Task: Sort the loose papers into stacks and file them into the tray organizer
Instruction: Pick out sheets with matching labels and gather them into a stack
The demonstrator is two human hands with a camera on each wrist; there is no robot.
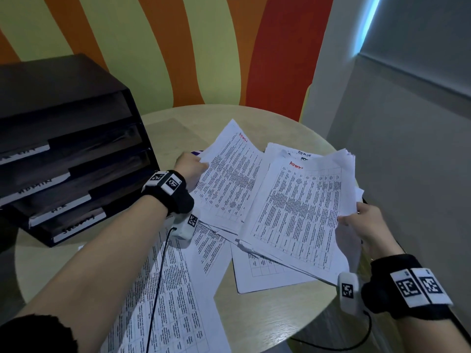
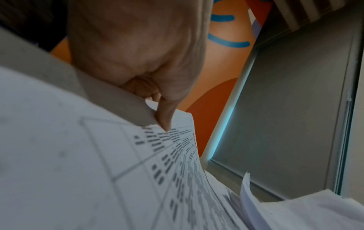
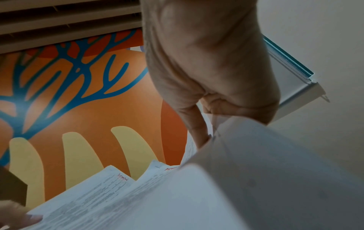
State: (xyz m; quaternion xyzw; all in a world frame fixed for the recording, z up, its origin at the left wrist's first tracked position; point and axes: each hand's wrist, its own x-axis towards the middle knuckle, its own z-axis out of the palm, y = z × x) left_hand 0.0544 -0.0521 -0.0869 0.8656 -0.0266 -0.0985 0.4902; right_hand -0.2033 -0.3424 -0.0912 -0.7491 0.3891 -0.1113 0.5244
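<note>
My left hand [image 1: 193, 169] pinches the left edge of a printed sheet [image 1: 229, 179] marked ADMIN in red, lifted above the table; in the left wrist view the thumb [image 2: 164, 118] lies on top of that sheet [image 2: 177, 155]. My right hand [image 1: 356, 220] grips the right edge of a thick stack of papers [image 1: 298, 212], its top sheet also marked ADMIN. The right wrist view shows my fingers [image 3: 197, 132] curled round the stack [image 3: 256, 171]. The dark tray organizer [image 1: 63, 138] with several labelled shelves stands at the left.
More loose printed sheets [image 1: 165, 289] lie spread over the round beige table [image 1: 267, 314], under my left forearm and below the held stack. A cable [image 1: 158, 276] runs from the left wrist camera across them. A striped wall stands behind, a grey wall to the right.
</note>
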